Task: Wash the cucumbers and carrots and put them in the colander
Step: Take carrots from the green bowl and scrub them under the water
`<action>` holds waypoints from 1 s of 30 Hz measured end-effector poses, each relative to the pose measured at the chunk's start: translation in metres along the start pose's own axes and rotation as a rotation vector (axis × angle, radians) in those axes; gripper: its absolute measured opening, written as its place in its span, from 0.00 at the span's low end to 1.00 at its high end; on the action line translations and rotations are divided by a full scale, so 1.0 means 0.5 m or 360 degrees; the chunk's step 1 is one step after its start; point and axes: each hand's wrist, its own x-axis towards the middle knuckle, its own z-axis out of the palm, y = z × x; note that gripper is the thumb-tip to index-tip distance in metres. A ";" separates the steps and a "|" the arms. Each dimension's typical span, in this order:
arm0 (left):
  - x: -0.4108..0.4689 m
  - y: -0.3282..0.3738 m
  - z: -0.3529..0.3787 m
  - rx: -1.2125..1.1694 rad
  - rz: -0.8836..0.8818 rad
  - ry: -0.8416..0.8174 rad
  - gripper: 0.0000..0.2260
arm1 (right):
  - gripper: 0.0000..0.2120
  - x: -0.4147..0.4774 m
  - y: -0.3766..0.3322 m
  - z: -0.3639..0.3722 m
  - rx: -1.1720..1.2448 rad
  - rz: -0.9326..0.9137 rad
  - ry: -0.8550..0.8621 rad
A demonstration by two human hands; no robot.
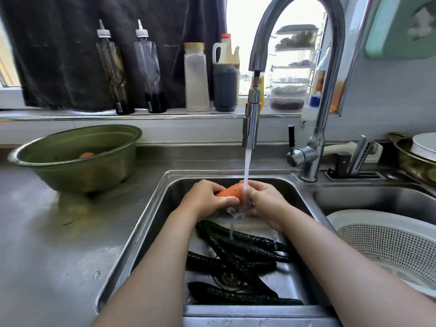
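Steel desk [59, 244], sink [151, 208] under a running tap [251, 123], white colander [349, 215] just right of it, green basin [70, 161] at left holding a second carrot [86, 155], dark cucumbers [238, 253] piled on the sink floor, left hand [205, 199] and right hand [264, 201] together, gripping a carrot [230, 191] beneath the stream.

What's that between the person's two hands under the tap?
A carrot: the left hand and right hand both grip it under the running water, seen in the head view.
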 end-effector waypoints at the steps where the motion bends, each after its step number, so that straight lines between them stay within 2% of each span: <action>1: -0.001 0.002 0.002 0.0020 0.0008 -0.0006 0.12 | 0.09 0.001 0.001 0.006 -0.0095 -0.0003 0.0080; 5: 0.000 0.006 0.011 0.0028 0.0003 -0.0015 0.15 | 0.13 -0.004 -0.001 0.020 -0.0343 -0.0087 0.0297; 10: 0.002 -0.013 0.007 -0.0016 -0.0044 -0.0018 0.14 | 0.10 -0.013 -0.007 0.015 -0.0302 -0.0023 -0.0008; 12: -0.001 -0.011 0.008 -0.0034 -0.0033 -0.0025 0.12 | 0.11 -0.011 -0.005 0.014 -0.0328 -0.0020 -0.0008; 18: -0.006 0.017 0.018 -0.0043 0.0019 -0.0030 0.12 | 0.18 -0.007 -0.015 0.024 -0.0637 -0.0242 0.0466; 20: -0.008 0.016 0.014 -0.0070 -0.0011 -0.0006 0.11 | 0.14 -0.002 -0.013 0.017 -0.0572 -0.0213 0.0322; 22: -0.011 0.010 0.006 -0.0101 -0.0050 0.0001 0.11 | 0.10 -0.003 -0.008 0.012 -0.0379 -0.0095 0.0042; 25: -0.015 0.003 -0.008 -0.0134 -0.0052 -0.0032 0.11 | 0.19 -0.001 0.002 -0.008 -0.0084 -0.0003 -0.0283; 28: -0.018 0.001 -0.020 -0.0125 -0.0030 -0.0057 0.11 | 0.19 -0.009 0.000 -0.013 -0.0098 -0.0049 -0.0262; 30: -0.019 0.005 -0.022 -0.0080 -0.0002 -0.0073 0.14 | 0.12 -0.021 -0.009 0.000 -0.0137 -0.0070 -0.0135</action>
